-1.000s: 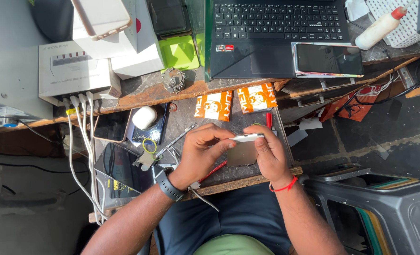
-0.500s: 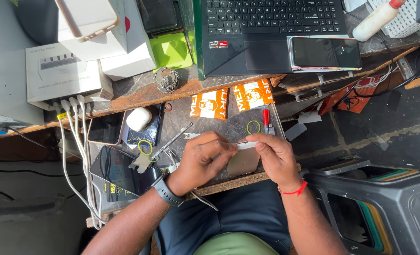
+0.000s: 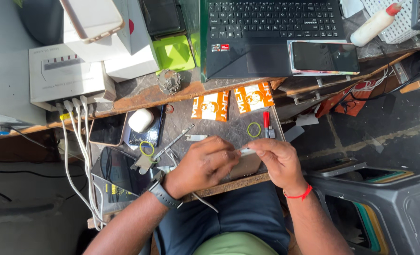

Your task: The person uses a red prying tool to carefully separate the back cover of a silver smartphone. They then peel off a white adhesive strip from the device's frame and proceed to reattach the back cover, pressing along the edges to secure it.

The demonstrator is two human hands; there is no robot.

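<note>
While two orange packets [image 3: 232, 102] lie beyond the laptop's [image 3: 266, 35] near edge, both hands, left hand [image 3: 203, 165] and right hand [image 3: 278, 160], pinch a small white strip [image 3: 246, 151].

Two orange packets [image 3: 232, 103] with white pictures lie at the centre. The laptop [image 3: 266, 33] at the top is black – its keys have white letters. A bright green box [image 3: 174, 53] is left of it. The bottle [image 3: 375, 23] at the upper right is white with a red cap. The right hand [image 3: 278, 160] has a red thread at its wrist – the left hand [image 3: 203, 165] a black watch [image 3: 165, 194]. A small ring [image 3: 254, 130] at the centre is yellow-green. The trousers [image 3: 224, 222] at the bottom are dark blue.
</note>
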